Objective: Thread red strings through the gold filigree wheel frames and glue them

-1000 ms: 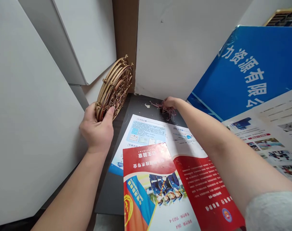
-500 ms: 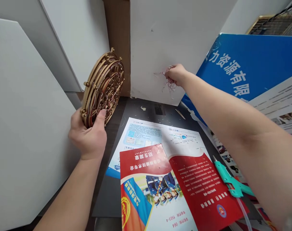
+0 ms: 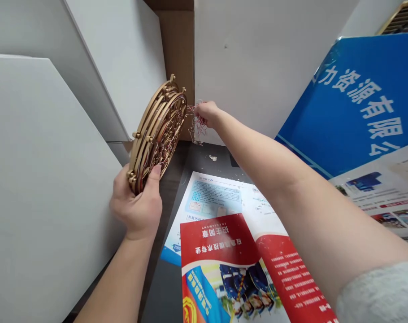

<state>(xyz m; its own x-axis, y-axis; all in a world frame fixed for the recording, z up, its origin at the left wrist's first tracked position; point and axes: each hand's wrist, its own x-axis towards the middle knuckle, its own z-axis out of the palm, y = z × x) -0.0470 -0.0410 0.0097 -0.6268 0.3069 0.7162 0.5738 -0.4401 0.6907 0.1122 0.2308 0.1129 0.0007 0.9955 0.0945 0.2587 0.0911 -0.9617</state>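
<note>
My left hand grips the lower edge of a round, layered golden-brown frame, tilted upright above the dark surface. Thin reddish wires run among its rings. To the right of the frame, my right hand is closed on a tangle of thin red and white wires. Some strands hang below the fingers, and others reach left to the frame's edge. Whether they join it cannot be made out.
Below lie a red brochure and a white and blue printed sheet on a dark surface. White scraps sit behind them. White panels stand left, a blue printed board right.
My right hand has moved left with the wires, close to the round frame. The view has shifted, and the green glue gun at the right no longer shows.
</note>
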